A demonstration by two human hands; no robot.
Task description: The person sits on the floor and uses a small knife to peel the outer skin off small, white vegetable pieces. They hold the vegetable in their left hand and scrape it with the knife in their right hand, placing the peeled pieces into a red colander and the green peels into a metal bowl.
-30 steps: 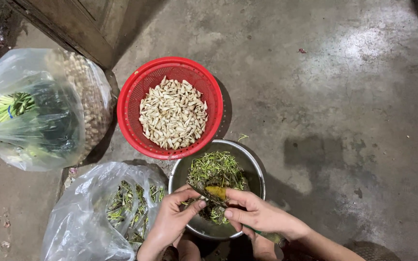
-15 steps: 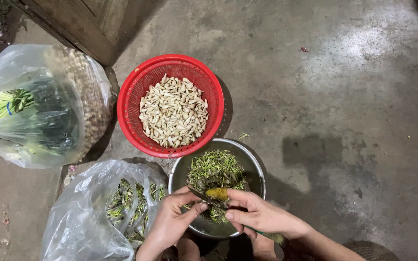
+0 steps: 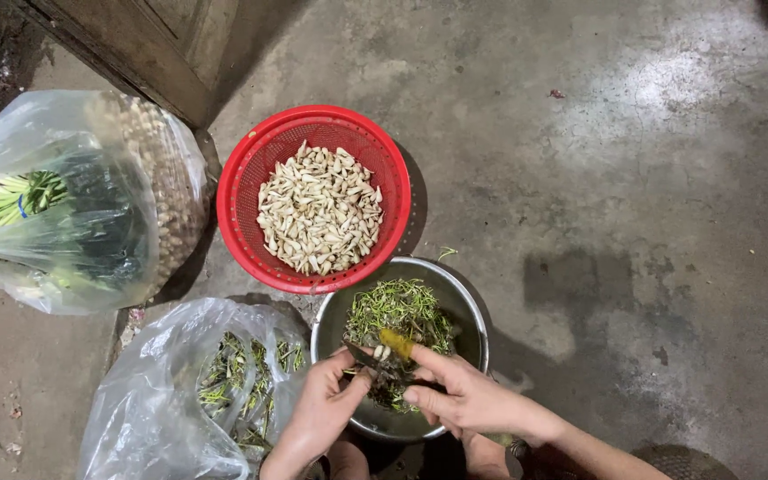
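Yellow-handled knife (image 3: pixel 382 352) angled up-right between left hand (image 3: pixel 324 411), right hand (image 3: pixel 464 398)

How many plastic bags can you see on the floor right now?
2. One clear plastic bag lies at left beside the red basket, holding green stalks. The second bag sits lower left, against the metal bowl, near the left hand.

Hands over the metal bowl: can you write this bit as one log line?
left hand: pinches bulb | right hand: holds knife | metal bowl: green trimmings
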